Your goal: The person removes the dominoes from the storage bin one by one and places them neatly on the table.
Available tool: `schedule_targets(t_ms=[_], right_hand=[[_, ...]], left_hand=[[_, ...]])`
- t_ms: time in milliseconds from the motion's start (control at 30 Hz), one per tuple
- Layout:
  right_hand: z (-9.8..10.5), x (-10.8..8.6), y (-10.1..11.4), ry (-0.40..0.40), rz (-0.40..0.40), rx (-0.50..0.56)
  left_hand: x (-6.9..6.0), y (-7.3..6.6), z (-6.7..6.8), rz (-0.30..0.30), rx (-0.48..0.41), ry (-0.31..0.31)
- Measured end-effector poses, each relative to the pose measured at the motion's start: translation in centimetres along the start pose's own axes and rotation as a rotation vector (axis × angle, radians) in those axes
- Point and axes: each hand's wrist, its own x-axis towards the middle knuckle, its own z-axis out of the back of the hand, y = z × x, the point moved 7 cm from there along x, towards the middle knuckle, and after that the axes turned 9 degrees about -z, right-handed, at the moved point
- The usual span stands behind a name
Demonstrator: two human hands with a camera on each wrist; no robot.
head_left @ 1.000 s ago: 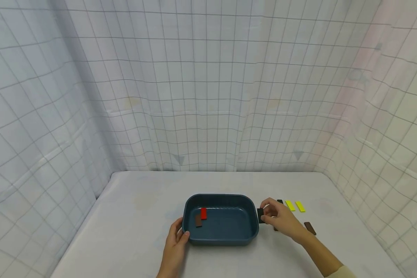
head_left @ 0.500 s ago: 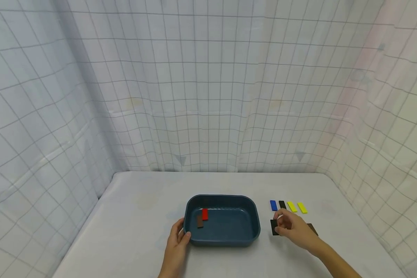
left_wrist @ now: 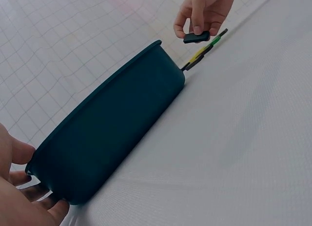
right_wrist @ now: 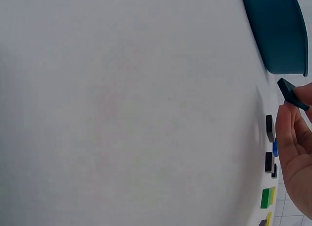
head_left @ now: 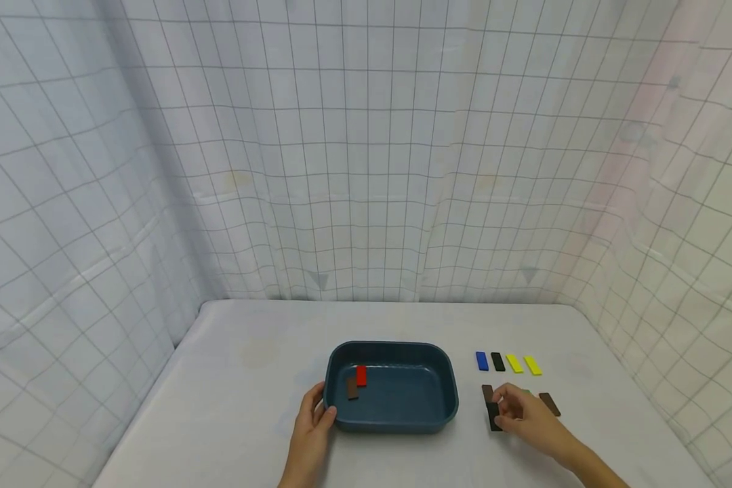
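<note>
My left hand [head_left: 310, 420] holds the left end of a dark blue rectangular tub [head_left: 390, 425], thumb at the near corner. In the left wrist view its fingers curl against the tub's rim and end wall. Inside the tub lie a red domino-like block [head_left: 361, 376] and a brown block [head_left: 352, 388]. To the right of the tub, my right hand [head_left: 527, 419] pinches a black block [head_left: 494, 417] between thumb and fingers, raised above the table and tilted. Just behind it a brown block [head_left: 487, 392] is partly covered, and a green block [right_wrist: 265, 198] is mostly hidden in the head view.
Behind the right hand, a blue block [head_left: 482, 360], a black block [head_left: 497, 361] and two yellow blocks [head_left: 514, 363] lie in a row. Another brown block [head_left: 550, 404] lies to the hand's right. White gridded curtains [head_left: 366, 169] surround the white table [head_left: 250, 352].
My right hand has moved from beside the tub's right wall rightward and nearer, carrying the black block. The blue block came into view. The left hand keeps its hold.
</note>
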Motion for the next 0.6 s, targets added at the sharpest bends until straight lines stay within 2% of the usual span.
schedule_targets(t_ms=[300, 600], right_hand=[[-0.4, -0.4, -1.6, 0.033, 0.021, -0.034], [-0.5, -0.4, -1.3, -0.011, 0.13, -0.225]], left_hand=[[0.0, 0.2, 0.0, 0.017, 0.0, -0.007], [0.0, 0.5, 0.0, 0.025, 0.01, -0.012]])
